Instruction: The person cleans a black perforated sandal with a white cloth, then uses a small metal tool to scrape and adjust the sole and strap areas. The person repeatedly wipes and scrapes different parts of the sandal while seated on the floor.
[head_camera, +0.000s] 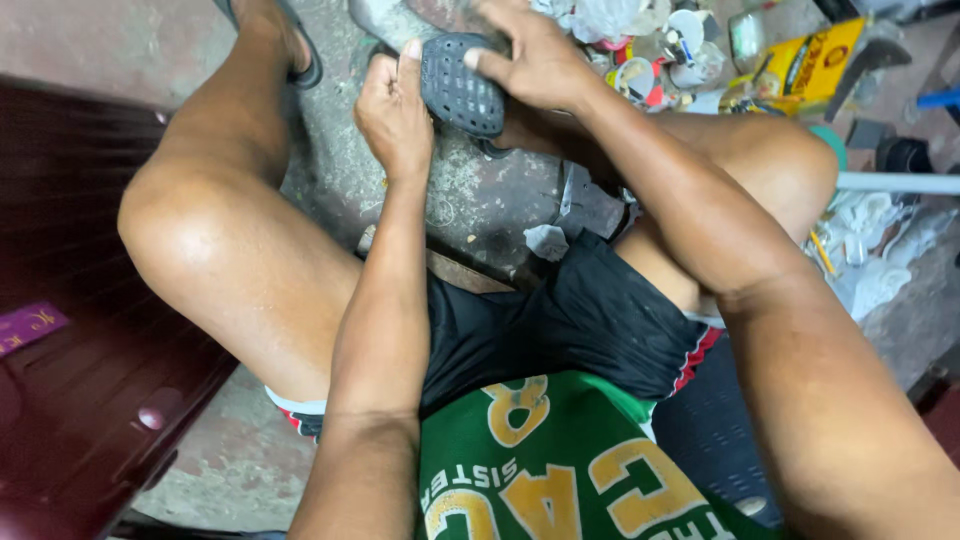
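A dark studded shoe sole (460, 85) is gripped by both hands, left (393, 115) beneath, right (530, 60) over the top.

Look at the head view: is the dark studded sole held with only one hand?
No: both the left hand and the right hand grip the dark studded sole.

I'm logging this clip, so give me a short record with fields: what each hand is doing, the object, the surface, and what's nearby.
left hand: the left hand grips the near edge of the sandal, thumb up
right hand: the right hand presses on the sandal from above
object: a dark sandal, sole with a grid of small studs facing the camera
surface: rough concrete floor
nearby: dark red plastic chair at the left; small clutter and a yellow package at the upper right
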